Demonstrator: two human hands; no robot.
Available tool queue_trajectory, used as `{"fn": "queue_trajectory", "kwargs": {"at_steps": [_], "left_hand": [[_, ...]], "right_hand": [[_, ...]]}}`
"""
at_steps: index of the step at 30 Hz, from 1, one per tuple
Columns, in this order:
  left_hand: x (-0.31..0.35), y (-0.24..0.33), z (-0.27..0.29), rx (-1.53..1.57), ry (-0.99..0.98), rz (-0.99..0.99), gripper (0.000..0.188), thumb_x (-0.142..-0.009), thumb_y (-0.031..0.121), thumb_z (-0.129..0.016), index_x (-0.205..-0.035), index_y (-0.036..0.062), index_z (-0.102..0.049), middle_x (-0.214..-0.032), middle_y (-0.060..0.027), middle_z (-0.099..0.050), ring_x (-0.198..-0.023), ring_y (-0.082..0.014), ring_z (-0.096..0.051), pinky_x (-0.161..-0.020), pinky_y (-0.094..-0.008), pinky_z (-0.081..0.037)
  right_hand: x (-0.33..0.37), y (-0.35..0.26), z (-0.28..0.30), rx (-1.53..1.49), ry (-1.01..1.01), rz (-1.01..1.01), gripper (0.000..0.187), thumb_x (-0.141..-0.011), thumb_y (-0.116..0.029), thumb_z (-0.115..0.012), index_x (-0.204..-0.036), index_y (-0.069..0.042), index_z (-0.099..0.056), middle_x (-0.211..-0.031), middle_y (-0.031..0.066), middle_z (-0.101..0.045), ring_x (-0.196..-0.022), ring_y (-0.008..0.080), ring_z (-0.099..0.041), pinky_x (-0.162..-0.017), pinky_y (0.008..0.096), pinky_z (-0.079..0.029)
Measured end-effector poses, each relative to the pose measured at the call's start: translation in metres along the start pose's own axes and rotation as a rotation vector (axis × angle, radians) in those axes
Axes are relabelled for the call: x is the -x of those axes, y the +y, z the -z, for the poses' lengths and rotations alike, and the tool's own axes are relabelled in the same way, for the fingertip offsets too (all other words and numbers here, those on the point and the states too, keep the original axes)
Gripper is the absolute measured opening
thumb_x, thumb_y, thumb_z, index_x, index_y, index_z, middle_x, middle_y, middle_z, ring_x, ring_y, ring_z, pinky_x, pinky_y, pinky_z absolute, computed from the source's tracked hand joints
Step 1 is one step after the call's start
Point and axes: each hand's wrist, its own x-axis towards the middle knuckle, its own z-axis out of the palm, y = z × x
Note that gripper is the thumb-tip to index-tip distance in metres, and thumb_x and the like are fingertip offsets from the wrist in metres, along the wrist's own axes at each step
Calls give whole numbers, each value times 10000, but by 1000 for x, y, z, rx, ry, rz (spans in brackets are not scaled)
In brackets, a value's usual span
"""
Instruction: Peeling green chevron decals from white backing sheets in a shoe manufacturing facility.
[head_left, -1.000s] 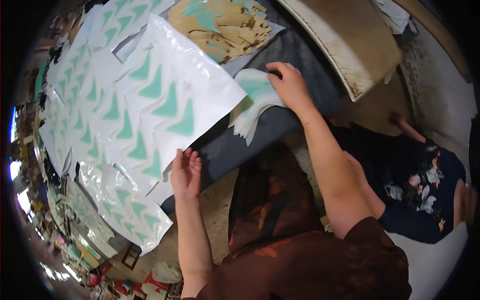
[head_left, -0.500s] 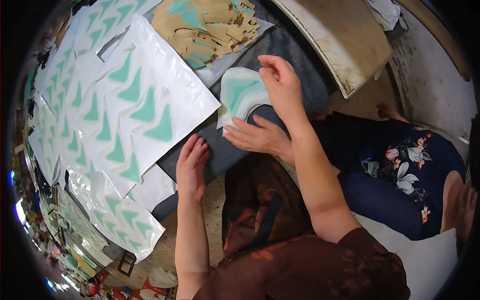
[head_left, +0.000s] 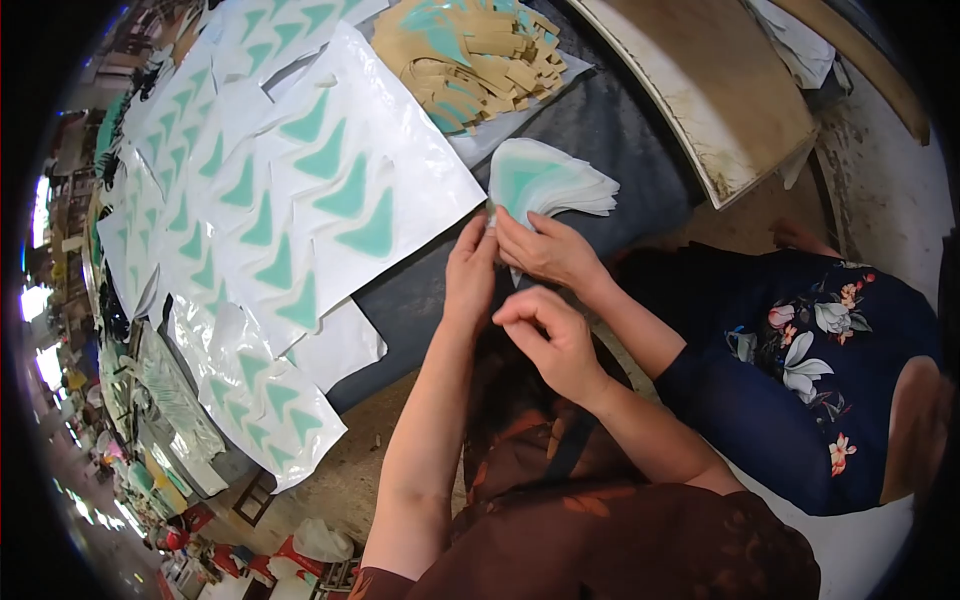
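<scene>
A fanned stack of white, curved paper cut-outs with pale green shapes (head_left: 545,175) lies at the dark table's near edge. My left hand (head_left: 470,275) is at the stack's near left corner, fingertips pinched on it. Against the same end presses a co-worker's hand (head_left: 550,250), reaching in from the right and partly covering that end. My right hand (head_left: 552,335) hovers closer to me, apart from the stack, its fingers curled toward the thumb. Whatever they may hold is too small or hidden to make out.
Overlapping white sheets with green chevron shapes (head_left: 350,190) cover the table's left. Behind the stack sits a heap of tan and green strips (head_left: 480,50) on a bag. A worn board (head_left: 700,80) stands far right. The co-worker in a navy flowered garment (head_left: 780,400) sits close on my right.
My left hand has moved right and up to the stack's corner. My right hand has left the stack's right side and drawn back toward me. The stack now fans out to the right.
</scene>
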Motion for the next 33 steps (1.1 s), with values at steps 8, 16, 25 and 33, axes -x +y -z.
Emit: {"fn": "queue_trajectory", "kwargs": {"at_steps": [8, 16, 25, 33], "left_hand": [[12, 3, 29, -180, 114, -105, 430, -940, 184, -552, -1323, -7, -506, -1254, -150, -581, -1142, -209, -546, -967, -291, -414], [-25, 55, 109, -1001, 349, -648, 308, -803, 72, -597, -1103, 91, -662, -937, -134, -580, -911, -322, -551, -812, -422, -441], [-83, 64, 110, -1345, 328, -412, 402, -780, 81, -588, -1148, 241, -614, -957, -110, -545, -922, -325, -534, -794, -449, -428], [-59, 73, 121, -1267, 308, -456, 448, -800, 140, -608, -1243, 199, -585, -953, -123, -547, -910, -327, -541, -787, -444, -435]], "right_hand": [[46, 21, -14, 134, -80, -138, 109, -830, 36, -600, -916, -19, -639, -862, 61, -610, -735, 150, -586, -668, 257, -467], [88, 46, -31, 215, -146, -256, 95, -837, -1, -601, -911, -28, -654, -832, 57, -604, -686, 145, -567, -635, 256, -458], [113, 37, -24, 262, -25, -371, 95, -841, 1, -581, -909, -23, -644, -834, 79, -610, -698, 183, -591, -636, 276, -466], [168, 50, -4, 300, 84, -601, 89, -870, -28, -583, -932, -21, -647, -856, 62, -646, -764, 136, -622, -711, 255, -489]]}}
